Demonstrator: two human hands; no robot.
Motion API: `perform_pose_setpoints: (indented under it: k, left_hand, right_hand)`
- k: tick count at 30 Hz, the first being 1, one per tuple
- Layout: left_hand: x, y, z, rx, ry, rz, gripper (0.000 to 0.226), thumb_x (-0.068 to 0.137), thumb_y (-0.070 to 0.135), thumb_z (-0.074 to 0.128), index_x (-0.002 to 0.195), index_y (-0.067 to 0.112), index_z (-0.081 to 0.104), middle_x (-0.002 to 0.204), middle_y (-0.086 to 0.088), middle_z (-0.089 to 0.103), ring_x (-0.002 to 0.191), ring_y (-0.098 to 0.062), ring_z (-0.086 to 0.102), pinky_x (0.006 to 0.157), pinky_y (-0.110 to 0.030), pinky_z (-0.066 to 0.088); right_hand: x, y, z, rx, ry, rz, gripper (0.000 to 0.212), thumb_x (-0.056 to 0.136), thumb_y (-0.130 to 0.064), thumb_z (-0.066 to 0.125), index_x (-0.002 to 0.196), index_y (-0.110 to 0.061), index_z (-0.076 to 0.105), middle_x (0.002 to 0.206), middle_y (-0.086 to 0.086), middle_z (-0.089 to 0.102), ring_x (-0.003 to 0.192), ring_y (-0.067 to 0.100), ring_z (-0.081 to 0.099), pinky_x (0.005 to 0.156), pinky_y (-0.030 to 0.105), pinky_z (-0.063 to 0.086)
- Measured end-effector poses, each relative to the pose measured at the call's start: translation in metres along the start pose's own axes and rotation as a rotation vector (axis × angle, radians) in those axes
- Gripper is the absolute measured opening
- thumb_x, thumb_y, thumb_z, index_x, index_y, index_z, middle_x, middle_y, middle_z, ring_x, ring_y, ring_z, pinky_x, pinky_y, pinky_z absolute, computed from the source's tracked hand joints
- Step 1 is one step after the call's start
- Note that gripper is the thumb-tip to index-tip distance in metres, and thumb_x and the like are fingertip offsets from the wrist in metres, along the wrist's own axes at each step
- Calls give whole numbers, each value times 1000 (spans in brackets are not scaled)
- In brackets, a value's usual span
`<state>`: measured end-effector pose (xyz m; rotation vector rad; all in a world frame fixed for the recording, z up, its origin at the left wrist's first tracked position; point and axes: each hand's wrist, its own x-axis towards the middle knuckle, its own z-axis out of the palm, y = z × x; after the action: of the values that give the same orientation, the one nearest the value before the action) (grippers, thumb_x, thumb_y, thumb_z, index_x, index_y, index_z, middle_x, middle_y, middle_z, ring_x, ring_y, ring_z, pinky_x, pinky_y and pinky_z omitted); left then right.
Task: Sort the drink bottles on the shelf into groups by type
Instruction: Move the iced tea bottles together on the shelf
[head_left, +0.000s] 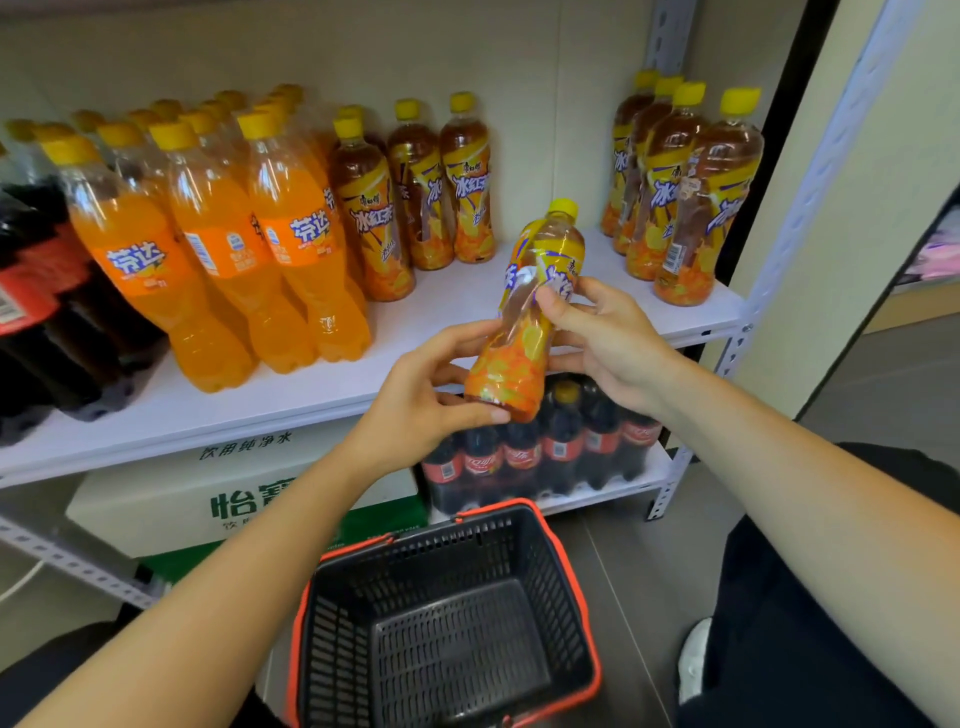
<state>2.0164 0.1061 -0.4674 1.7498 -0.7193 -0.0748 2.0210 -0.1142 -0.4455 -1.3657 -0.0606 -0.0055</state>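
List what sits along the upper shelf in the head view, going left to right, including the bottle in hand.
Dark cola bottles, orange soda bottles, middle iced tea bottles, held iced tea bottle, right iced tea bottles, shelf post.

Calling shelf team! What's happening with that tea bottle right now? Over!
Left hand grips the iced tea bottle at its base, right hand holds its middle. Bottle tilted, off the shelf. Nothing blocks the bare shelf ahead.

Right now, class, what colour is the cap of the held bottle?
Yellow, on the held bottle's cap, in the head view.
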Motion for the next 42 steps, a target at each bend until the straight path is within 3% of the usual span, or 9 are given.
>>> perform_pose_setpoints:
  k: [3,10,16,21,24,30,34,38,42]
  left_hand:
    - [3,5,-6,-92,30,-3,74,75,11,78,143,18,50,132,-8,68,113,-13,67,98,-35,57]
    - [5,10,0,-200,115,-18,54,86,17,69,138,22,54,104,8,79,97,-9,72,84,-31,62]
    - [3,13,-3,-46,105,6,75,69,18,87,137,24,55,92,11,79,78,-5,74,65,-14,55]
    - [4,16,-8,-47,71,-12,74,72,13,84,141,17,55,98,8,79,85,-8,74,67,-18,57]
    - [4,16,-6,-100,50,-36,63,75,17,80,135,18,60,105,4,79,89,-6,71,67,-17,56]
    - [9,12,0,-148,38,-31,53,81,18,73,133,24,61,125,-1,72,110,-13,67,94,-29,55]
    - [21,6,2,-70,-1,-44,47,89,7,71,135,16,61,122,-1,74,110,-13,70,93,-26,56]
    - [49,-8,-4,82,283,-68,35,94,2,71,127,13,68,117,1,75,109,-9,70,93,-29,55]
    - [85,-26,-19,142,581,-140,57,92,7,73,145,9,53,143,-6,59,130,-21,57,111,-42,47]
  right_hand:
    - [-3,-3,-5,-32,-132,82,67,76,-31,78,137,-19,51,102,11,75,85,28,74,67,39,60]
    - [-4,4,6,167,-109,145,53,77,-25,75,125,-15,55,87,4,75,71,20,73,55,24,57]
    - [-3,9,9,194,-100,164,59,73,-24,78,127,-13,56,91,6,75,70,19,73,53,22,56]
    - [-2,10,6,189,-120,198,46,75,-32,78,115,-15,64,91,6,73,69,17,71,54,24,56]
    - [-3,10,5,144,-124,178,56,74,-38,80,123,-15,64,97,5,72,73,17,69,57,25,53]
    - [-5,9,-1,135,-87,114,63,76,-26,79,134,-18,57,100,3,72,72,17,67,49,23,48]
    - [-4,6,-12,53,29,-7,76,79,-12,82,144,-31,45,100,5,74,76,22,70,49,27,49]
    - [-2,0,-32,-157,208,-171,101,77,-6,85,155,-37,29,114,8,69,84,18,70,50,35,54]
    - [2,-5,-52,-222,329,-306,96,77,-4,85,153,-29,31,117,6,67,81,10,71,50,33,56]
